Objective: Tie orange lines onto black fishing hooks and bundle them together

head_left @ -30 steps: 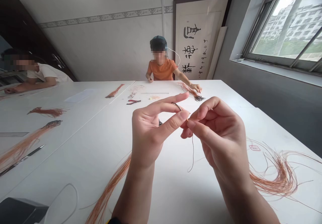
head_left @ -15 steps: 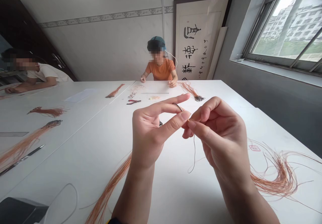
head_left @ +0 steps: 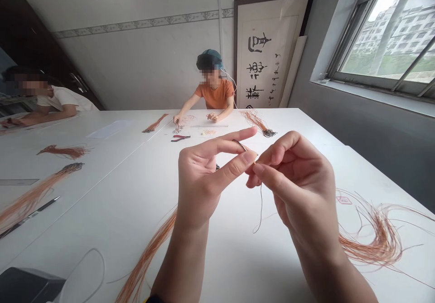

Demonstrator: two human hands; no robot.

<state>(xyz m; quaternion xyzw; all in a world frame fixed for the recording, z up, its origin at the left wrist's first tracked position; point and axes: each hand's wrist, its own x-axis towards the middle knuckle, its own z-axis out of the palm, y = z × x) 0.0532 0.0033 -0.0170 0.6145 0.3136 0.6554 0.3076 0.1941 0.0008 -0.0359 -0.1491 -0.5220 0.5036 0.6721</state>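
Note:
My left hand (head_left: 207, 180) and my right hand (head_left: 301, 180) meet fingertip to fingertip above the white table. Between my left thumb and fingers is pinched a thin wire (head_left: 261, 207), with a dark curved part (head_left: 239, 145) showing by the index finger. The right thumb and index finger press together on the same wire, where a tiny yellowish bit (head_left: 254, 163) shows. Below the fingers the wire's loose end hangs and curls. A bundle of copper-coloured wires (head_left: 152, 244) lies partly behind my left forearm. Another loose bundle (head_left: 380, 239) is right of my right forearm.
Across the white table (head_left: 136, 203) sits a person in orange (head_left: 217, 94), with red-handled pliers (head_left: 180, 138), a ruler (head_left: 210, 126) and wire bundles (head_left: 258, 124) nearby. Another person (head_left: 61, 101) leans at the far left. A pen (head_left: 37, 212) and dark box (head_left: 30, 285) lie left.
My hands hold nearly the same pose; the hanging wire end has swung slightly left. Across the table, the person in orange has reached one arm out toward the wires on the left.

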